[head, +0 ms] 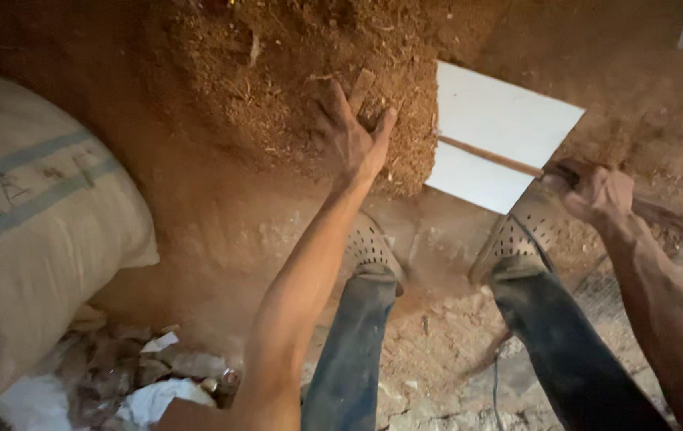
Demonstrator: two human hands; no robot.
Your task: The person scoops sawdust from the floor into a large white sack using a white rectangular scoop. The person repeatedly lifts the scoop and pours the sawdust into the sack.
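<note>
My left hand (353, 132) reaches forward with spread fingers onto a heap of brown sawdust and wood shavings (277, 72), touching a small flat piece of wood (361, 86) at its fingertips. My right hand (597, 191) is closed around a thin wooden stick (489, 156) that lies across a white flat board (501, 132). The board rests on the ground at the right edge of the heap. Both my feet in perforated shoes (369, 247) stand just behind the board and the heap.
A large filled woven sack (30, 215) lies at the left. Crumpled scraps and rubble (142, 375) sit at the bottom left. The ground is dusty brown earth (221, 223), with a dark wire (497, 375) near my right leg.
</note>
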